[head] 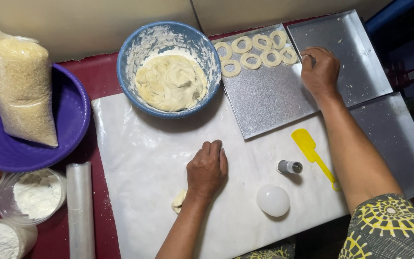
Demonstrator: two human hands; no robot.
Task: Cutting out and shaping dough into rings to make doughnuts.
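Seven pale dough rings (pixel 255 52) (soft, uneven) lie on a tray (pixel 264 96); right hand (pixel 319 72) touches one, left hand (pixel 208 169) rests loosely curled, empty.

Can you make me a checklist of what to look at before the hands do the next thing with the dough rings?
1. Right hand at the dough rings on the tray: ok.
2. Bare tray space for more rings: ok.
3. Dough left in the blue bowl: ok.
4. Left hand pressing on the white sheet, small dough piece beside the wrist: ok.
5. Something under the left palm: cannot tell.
6. Yellow spatula lying free: ok.
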